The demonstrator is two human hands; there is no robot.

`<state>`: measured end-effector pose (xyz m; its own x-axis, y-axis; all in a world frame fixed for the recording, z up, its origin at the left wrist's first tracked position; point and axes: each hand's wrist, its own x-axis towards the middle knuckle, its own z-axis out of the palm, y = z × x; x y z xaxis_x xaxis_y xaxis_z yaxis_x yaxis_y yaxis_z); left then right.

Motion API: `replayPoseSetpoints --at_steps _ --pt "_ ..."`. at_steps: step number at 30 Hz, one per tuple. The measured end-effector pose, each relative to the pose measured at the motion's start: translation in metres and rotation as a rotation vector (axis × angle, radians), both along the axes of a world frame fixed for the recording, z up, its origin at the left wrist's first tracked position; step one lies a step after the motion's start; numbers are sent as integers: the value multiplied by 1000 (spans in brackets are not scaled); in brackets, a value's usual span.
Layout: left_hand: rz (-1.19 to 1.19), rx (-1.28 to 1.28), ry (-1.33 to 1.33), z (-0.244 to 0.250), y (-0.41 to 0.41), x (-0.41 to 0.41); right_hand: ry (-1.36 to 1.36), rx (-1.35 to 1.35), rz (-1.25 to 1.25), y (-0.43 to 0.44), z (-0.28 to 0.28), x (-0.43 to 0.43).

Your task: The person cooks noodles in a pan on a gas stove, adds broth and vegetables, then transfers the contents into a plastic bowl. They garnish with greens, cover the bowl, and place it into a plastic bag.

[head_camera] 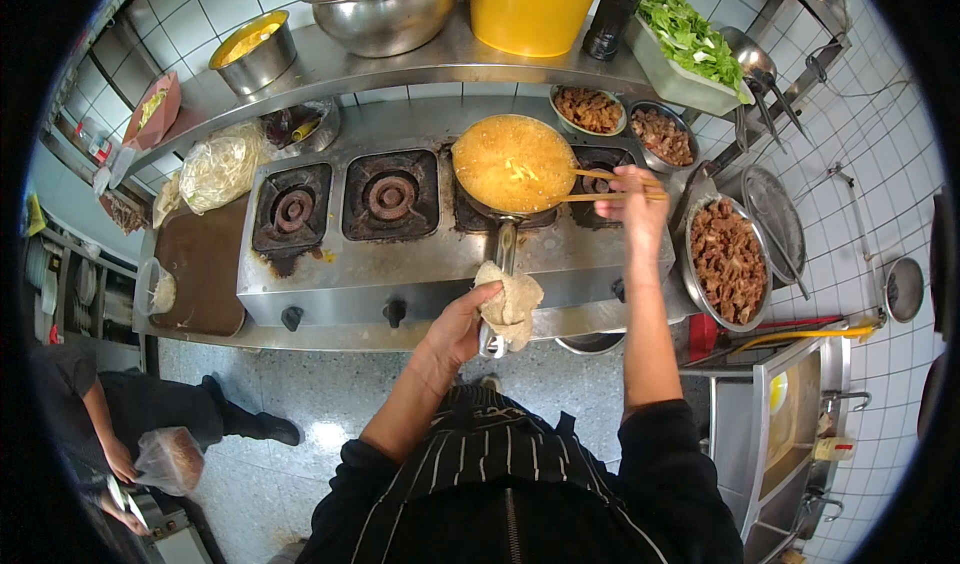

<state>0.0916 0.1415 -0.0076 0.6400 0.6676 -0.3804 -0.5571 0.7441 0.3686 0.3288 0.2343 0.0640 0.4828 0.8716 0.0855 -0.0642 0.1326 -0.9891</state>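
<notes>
My left hand (454, 330) grips the metal handle (506, 243) of a frying pan through a folded beige cloth (512, 303). Foamy orange-yellow liquid (491, 148) fills the pan, with pale yellow strips (519, 170) near its middle. From the right, my right hand (634, 198) holds a pair of chopsticks (581, 198) spread apart, their tips at the pan's right edge. The pan sits over the third burner of a steel gas stove (420, 264); whether a flame burns is hidden.
A large bowl of cooked meat pieces (727, 260) stands right of the stove. Two smaller meat bowls sit behind. The shelf above holds a steel basin (382, 9), yellow bucket (536, 9) and chopped greens (690, 39). A co-worker (127, 414) with a plastic bag is at lower left.
</notes>
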Motion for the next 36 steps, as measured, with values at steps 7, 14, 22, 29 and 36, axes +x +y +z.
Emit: replayPoseSetpoints --at_steps 7,14,22,29,36 --pt "52 3 28 1 0 1 427 -18 -210 20 -54 -16" --pt "14 11 39 7 -1 1 817 -13 -238 13 -68 2" --pt "28 18 58 1 1 0 220 275 -40 -8 -15 -31" --pt "75 -5 92 2 -1 1 -191 144 37 -35 30 -40" --pt "41 -13 81 4 -1 2 -90 57 153 -16 -11 -39"
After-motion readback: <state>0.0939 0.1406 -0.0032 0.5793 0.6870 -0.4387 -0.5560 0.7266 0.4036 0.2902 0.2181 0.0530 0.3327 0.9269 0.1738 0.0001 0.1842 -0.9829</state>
